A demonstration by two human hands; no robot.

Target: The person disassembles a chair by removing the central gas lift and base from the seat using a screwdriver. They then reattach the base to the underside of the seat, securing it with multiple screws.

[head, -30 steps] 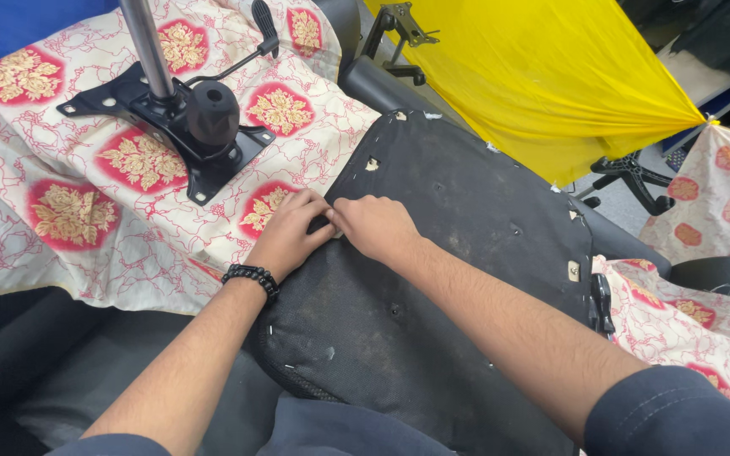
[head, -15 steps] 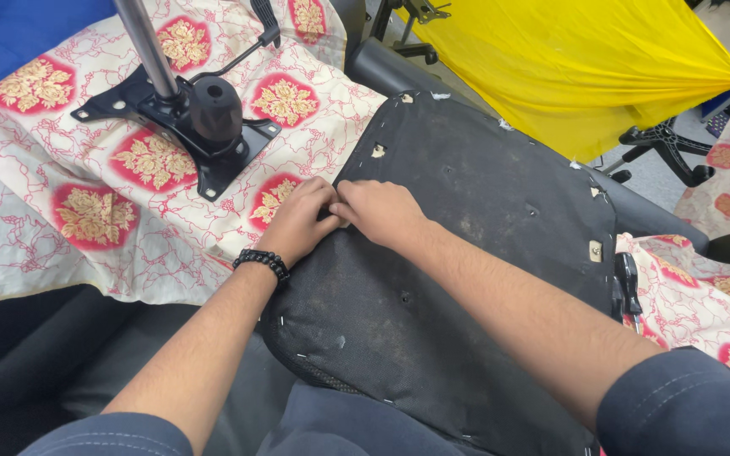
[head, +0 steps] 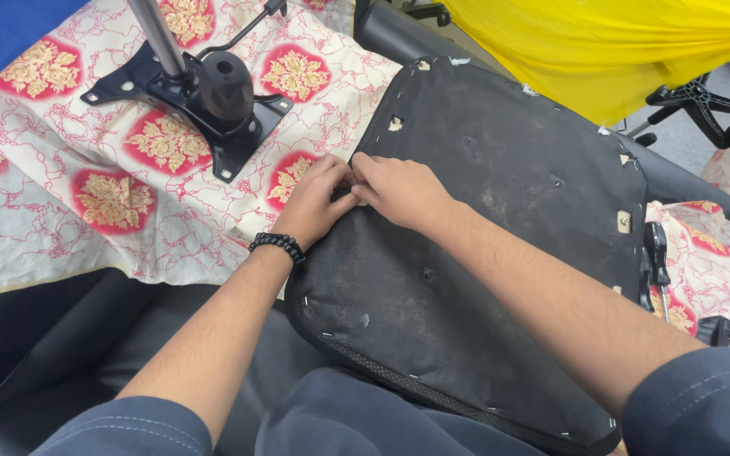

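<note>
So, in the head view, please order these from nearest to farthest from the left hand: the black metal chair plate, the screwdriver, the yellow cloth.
From the left hand:
1. Black metal chair plate, up and to the left on the flowered cloth.
2. Screwdriver, far right, past the seat's edge.
3. Yellow cloth, top right corner.

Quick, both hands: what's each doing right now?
Left hand: fingers curled, pinching at the chair seat base's left edge.
Right hand: fingertips pressed at the same spot; grip cannot be told.

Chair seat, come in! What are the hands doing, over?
Left hand and right hand pinch together at black seat underside's left edge. Whether they hold anything: hidden. Metal chair base plate lies apart, not blocking.
</note>
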